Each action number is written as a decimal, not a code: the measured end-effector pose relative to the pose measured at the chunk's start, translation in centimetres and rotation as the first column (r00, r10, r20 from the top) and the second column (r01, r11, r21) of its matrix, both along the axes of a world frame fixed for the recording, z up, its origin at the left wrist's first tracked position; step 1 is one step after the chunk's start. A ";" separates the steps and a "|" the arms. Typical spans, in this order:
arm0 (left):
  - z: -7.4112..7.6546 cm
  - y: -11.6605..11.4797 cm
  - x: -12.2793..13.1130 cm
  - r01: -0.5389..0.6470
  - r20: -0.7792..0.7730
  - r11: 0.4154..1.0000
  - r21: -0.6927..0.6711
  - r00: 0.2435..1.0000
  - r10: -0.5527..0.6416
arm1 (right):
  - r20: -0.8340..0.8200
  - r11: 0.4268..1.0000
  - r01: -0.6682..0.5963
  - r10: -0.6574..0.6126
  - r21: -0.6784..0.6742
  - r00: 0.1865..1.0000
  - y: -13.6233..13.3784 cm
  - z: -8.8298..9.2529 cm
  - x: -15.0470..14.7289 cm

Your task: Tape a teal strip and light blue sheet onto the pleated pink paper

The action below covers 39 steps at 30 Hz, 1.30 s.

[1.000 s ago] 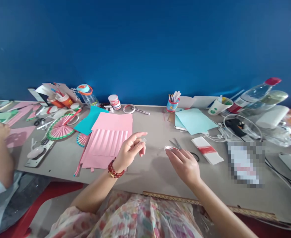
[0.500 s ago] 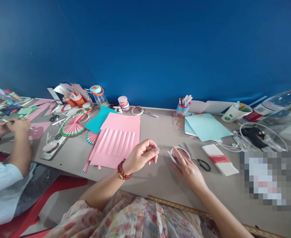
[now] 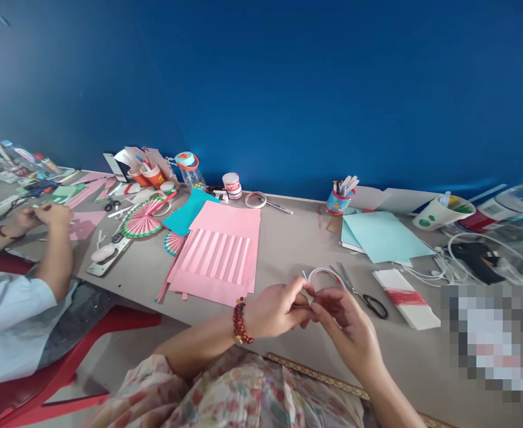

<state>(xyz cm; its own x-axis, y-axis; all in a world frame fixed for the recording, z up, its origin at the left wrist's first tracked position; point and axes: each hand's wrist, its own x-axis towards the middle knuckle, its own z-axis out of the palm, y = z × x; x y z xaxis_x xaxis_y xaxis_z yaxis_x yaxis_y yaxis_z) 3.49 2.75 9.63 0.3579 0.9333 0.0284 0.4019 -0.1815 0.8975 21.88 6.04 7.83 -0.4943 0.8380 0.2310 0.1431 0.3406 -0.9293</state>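
My left hand (image 3: 276,309), with a red bead bracelet on its wrist, and my right hand (image 3: 349,324) meet over the grey table's near edge. Their fingertips pinch together on a small thing I cannot make out. A white tape roll (image 3: 324,276) lies just behind them, touching or near my right fingers. Black-handled scissors (image 3: 360,292) lie right of the roll. A pleated pink paper sheet (image 3: 219,255) lies to the left of my hands.
A white and red folded paper (image 3: 406,291), light blue sheets (image 3: 384,236), a pen cup (image 3: 339,199), a paper cup (image 3: 440,213), cables and bottles lie to the right. Paper fans (image 3: 142,220), cups and a glue jar (image 3: 232,185) sit left. Another person's hands (image 3: 43,215) work at far left.
My two hands have come together near the table's front edge by the tape roll. The camera has swung left, showing more of the other person.
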 end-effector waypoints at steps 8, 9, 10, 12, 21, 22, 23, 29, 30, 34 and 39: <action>0.3 -0.9 -0.2 -0.013 0.071 0.999 -0.047 0.997 0.016 | 0.040 0.967 -0.103 0.115 -0.231 0.993 -0.1 0.0 0.7; 0.3 -1.0 -0.2 -0.007 0.094 0.998 -0.060 0.995 0.013 | 0.060 0.972 -0.106 0.121 -0.211 0.991 -0.1 0.1 0.7; 0.3 -1.0 -0.4 -0.002 0.109 0.998 -0.070 0.994 0.010 | 0.081 0.979 -0.096 0.112 -0.180 0.990 -0.2 0.1 0.8; 0.4 -1.1 -0.8 -0.008 0.102 0.996 -0.085 0.995 0.017 | 0.109 0.994 -0.010 0.022 -0.105 0.994 -0.2 0.0 1.0; -0.1 -2.0 -6.9 -0.149 0.038 0.957 -0.249 0.986 0.163 | 0.009 0.933 0.305 -0.309 -0.191 0.951 1.4 -1.5 4.1; -0.2 -2.2 -7.7 -0.166 0.066 0.945 -0.282 0.979 0.192 | -0.010 0.922 0.316 -0.327 -0.224 0.945 1.5 -1.6 4.3; -0.3 -2.3 -8.3 -0.176 0.106 0.936 -0.304 0.970 0.217 | -0.025 0.912 0.320 -0.337 -0.257 0.941 1.5 -1.6 4.5; -0.3 -2.2 -9.7 -0.189 0.195 0.926 -0.327 0.945 0.261 | -0.053 0.886 0.292 -0.332 -0.360 0.942 1.5 -1.8 4.3; -0.3 -2.1 -9.6 -0.185 0.200 0.927 -0.327 0.945 0.259 | -0.055 0.883 0.295 -0.337 -0.365 0.940 1.5 -1.8 4.3; -0.1 -1.9 -9.3 -0.197 0.207 0.927 -0.320 0.940 0.272 | -0.054 0.876 0.295 -0.340 -0.380 0.939 1.4 -2.0 4.4; 0.3 -2.0 -9.0 -0.292 0.190 0.918 -0.270 0.918 0.348 | -0.055 0.880 0.277 -0.322 -0.386 0.945 1.2 -2.4 4.7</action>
<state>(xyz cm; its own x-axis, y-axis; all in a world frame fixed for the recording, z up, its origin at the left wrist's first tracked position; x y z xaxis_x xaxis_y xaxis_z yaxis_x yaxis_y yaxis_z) -5.48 0.79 9.94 0.0488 0.9864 -0.1571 0.1808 0.1460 0.9726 26.55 7.23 5.48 -0.1953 0.9772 -0.0831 0.0689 -0.0708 -0.9951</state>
